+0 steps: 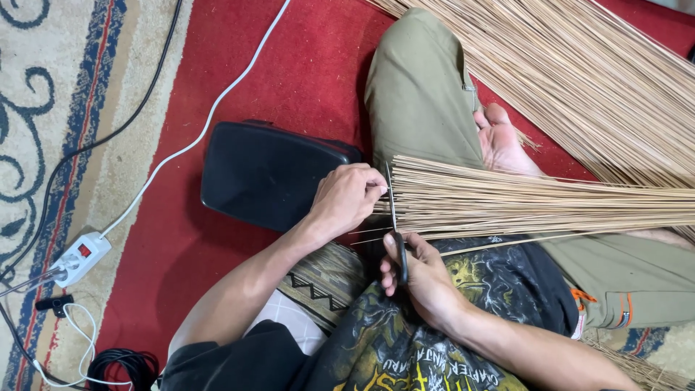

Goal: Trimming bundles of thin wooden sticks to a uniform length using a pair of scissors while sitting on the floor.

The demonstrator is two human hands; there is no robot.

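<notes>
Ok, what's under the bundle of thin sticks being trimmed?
Beneath the stick bundle lie the olive trouser leg, a bare foot and the dark printed shirt. Whatever lies directly under its middle is covered. The scissors cross its cut ends.

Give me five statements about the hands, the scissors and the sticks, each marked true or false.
1. The right hand holds black scissors. True.
2. The left hand grips the cut ends of a stick bundle. True.
3. The bundle rests on a wooden table. False: it lies across the person's lap and leg.
4. The black case lies on the red carpet. True.
5. The power strip is black. False: it is white.
</notes>
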